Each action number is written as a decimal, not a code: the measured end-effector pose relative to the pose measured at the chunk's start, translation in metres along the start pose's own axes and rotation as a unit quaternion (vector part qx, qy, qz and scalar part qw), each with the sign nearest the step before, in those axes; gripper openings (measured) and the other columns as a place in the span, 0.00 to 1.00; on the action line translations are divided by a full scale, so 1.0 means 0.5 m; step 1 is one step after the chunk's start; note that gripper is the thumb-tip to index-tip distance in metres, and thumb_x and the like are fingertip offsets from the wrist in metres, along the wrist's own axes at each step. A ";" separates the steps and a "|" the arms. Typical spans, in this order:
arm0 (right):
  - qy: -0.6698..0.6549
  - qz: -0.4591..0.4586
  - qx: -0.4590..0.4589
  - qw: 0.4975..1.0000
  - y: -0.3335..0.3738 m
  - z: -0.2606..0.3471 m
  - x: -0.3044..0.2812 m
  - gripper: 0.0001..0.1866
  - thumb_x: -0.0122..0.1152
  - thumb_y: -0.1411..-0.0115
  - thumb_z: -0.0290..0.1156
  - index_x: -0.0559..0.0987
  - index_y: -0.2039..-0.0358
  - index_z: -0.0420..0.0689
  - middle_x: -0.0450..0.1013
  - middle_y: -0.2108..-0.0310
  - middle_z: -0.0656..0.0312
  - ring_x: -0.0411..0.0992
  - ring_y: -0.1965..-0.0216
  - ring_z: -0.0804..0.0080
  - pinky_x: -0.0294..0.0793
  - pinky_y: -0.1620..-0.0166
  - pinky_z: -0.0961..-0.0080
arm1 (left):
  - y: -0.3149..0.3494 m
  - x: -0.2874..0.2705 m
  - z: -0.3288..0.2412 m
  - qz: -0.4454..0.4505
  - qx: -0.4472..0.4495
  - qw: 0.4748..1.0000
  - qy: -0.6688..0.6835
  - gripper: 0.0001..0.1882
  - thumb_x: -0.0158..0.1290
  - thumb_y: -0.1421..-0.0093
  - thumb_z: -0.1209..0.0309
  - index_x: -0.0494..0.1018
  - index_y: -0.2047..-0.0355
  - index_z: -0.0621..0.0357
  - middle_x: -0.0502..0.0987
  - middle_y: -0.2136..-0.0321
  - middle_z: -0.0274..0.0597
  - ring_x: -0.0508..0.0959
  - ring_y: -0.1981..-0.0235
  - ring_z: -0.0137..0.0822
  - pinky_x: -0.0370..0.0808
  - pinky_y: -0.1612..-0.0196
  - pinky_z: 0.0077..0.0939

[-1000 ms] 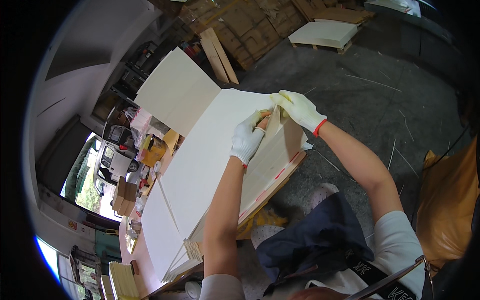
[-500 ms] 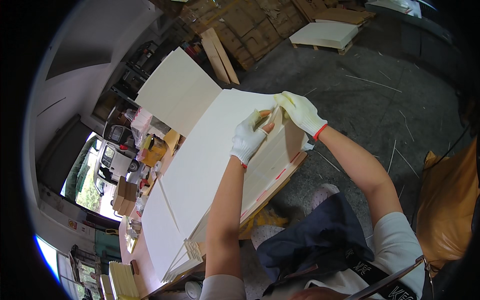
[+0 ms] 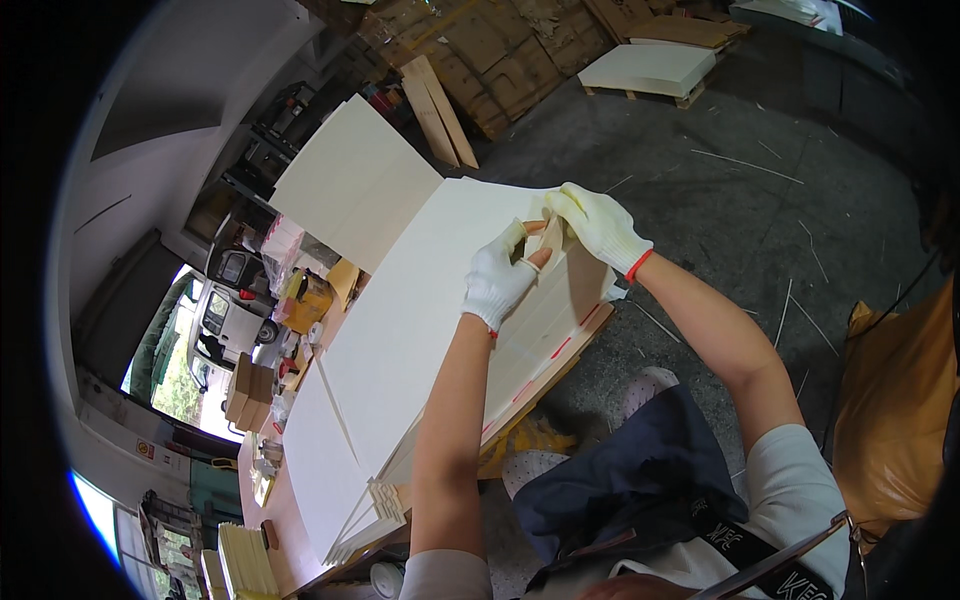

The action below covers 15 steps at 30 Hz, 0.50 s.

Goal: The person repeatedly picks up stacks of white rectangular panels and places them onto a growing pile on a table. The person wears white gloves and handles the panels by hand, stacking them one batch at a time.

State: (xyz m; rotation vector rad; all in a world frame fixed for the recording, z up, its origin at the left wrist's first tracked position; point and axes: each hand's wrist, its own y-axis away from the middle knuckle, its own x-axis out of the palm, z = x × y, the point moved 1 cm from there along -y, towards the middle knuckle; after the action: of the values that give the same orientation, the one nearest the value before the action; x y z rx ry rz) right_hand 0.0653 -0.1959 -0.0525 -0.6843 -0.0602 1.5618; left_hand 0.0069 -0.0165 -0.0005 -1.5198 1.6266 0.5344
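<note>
A tall stack of large white sheets (image 3: 400, 300), like paper or board, stands in front of me. Both my hands are at its near right corner in white knit gloves with red cuffs. My left hand (image 3: 503, 270), thumb and index fingertips bare, pinches the edge of the top sheets. Just right of it, my right hand (image 3: 597, 225) is closed over the corner of those sheets, its fingertips partly hidden behind the edge. The sheets bend up slightly between the two hands. How many are held, I cannot tell.
A cream panel pile (image 3: 360, 190) adjoins the stack's far left side. Beyond the left edge runs a cluttered table (image 3: 290, 555) with cartons. A low pallet of white sheets (image 3: 650, 68) stands far right. Thin strips litter the dark floor (image 3: 740, 230); an orange-brown sack (image 3: 895, 420) is at right.
Both hands stay at the corner. My left hand has shifted very slightly right, and my right hand has moved a touch left along the sheet edge.
</note>
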 end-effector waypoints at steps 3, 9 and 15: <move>0.004 0.001 0.001 1.000 0.000 0.001 -0.001 0.25 0.41 0.28 0.54 0.77 0.59 0.46 0.78 0.64 0.49 0.76 0.60 0.47 0.71 0.57 0.58 | 0.001 -0.004 -0.002 0.004 -0.004 1.000 0.017 0.21 0.63 0.40 0.69 0.78 0.45 0.51 0.74 0.72 0.34 0.71 0.71 0.26 0.72 0.64 0.24; -0.010 -0.011 -0.010 1.000 0.004 0.001 0.001 0.24 0.42 0.28 0.54 0.77 0.57 0.46 0.79 0.64 0.50 0.77 0.61 0.49 0.72 0.58 0.59 | -0.008 0.006 0.030 -0.039 0.057 0.997 0.036 0.18 0.55 0.35 0.70 0.78 0.45 0.52 0.81 0.63 0.42 0.78 0.61 0.33 0.74 0.54 0.28; 0.008 0.001 -0.010 1.000 0.004 0.002 -0.004 0.22 0.43 0.28 0.52 0.77 0.55 0.47 0.79 0.64 0.51 0.77 0.60 0.48 0.72 0.58 0.59 | -0.008 0.000 0.017 -0.015 0.044 0.999 -0.003 0.17 0.55 0.35 0.69 0.79 0.47 0.51 0.80 0.64 0.44 0.78 0.61 0.34 0.74 0.53 0.28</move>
State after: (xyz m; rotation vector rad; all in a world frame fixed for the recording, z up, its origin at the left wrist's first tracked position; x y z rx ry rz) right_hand 0.0632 -0.1978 -0.0518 -0.7127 -0.0630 1.5601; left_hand 0.0129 -0.0106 -0.0045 -1.4730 1.5999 0.4454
